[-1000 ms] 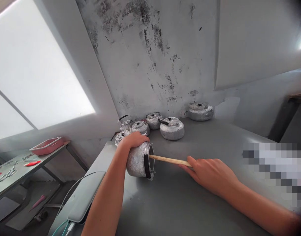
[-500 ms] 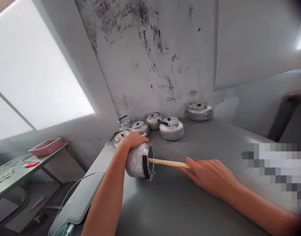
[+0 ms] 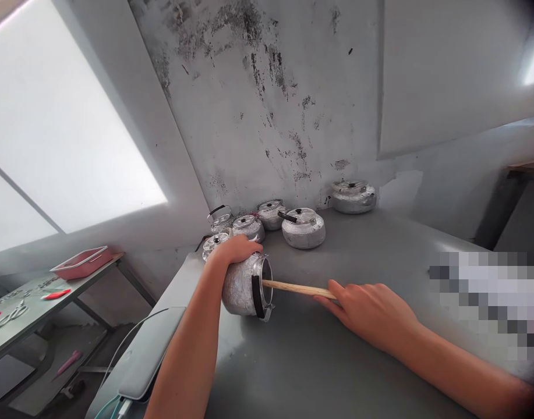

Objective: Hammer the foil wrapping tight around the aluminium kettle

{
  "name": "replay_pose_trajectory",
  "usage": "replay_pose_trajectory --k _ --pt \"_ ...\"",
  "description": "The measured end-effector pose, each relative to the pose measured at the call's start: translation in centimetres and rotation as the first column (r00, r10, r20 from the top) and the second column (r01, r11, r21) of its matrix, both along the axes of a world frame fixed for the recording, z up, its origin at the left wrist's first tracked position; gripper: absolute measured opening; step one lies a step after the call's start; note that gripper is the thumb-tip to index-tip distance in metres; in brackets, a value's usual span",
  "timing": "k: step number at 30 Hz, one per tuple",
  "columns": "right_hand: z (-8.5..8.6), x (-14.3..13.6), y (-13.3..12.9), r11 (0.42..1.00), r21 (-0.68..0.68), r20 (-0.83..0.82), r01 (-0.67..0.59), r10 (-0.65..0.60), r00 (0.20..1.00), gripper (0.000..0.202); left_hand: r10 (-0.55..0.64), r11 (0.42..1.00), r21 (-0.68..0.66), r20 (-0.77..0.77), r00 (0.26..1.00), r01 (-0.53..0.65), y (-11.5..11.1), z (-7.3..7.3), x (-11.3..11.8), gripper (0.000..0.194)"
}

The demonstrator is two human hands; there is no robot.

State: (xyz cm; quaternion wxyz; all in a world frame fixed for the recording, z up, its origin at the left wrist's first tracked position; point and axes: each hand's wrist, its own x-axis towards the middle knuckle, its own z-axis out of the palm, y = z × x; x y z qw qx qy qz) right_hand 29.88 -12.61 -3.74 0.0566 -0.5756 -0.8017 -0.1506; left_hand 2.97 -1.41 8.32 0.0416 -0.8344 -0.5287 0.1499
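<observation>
A dented silver kettle [image 3: 240,288] lies on its side on the grey table, its round mouth turned to the right and its black-gripped handle hanging across the rim. My left hand [image 3: 239,249] is closed over the top of its body. In my right hand [image 3: 367,305] I grip a pale wooden stick [image 3: 299,288], whose far end goes in through the mouth. That end is hidden inside the kettle.
Several silver lidded kettles [image 3: 304,233] stand along the wall at the back. A grey power bank [image 3: 151,355] with cables lies at the table's left edge. On a side table, left, are a pink basket [image 3: 82,263], scissors [image 3: 12,314] and a red-handled tool [image 3: 57,294].
Hardly anything differs. The view has shifted very slightly; both hands keep their hold, and the stick stays inside the kettle's mouth.
</observation>
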Motion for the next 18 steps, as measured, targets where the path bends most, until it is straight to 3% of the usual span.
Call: replay_pose_trajectory --k 18 --pt "-1.1 -0.2 0.5 0.986 0.151 0.042 -0.076 0.071 0.997 0.049 0.005 1.0 0.004 0.005 1.0 -0.005 -0.1 -0.1 0.1 0.044"
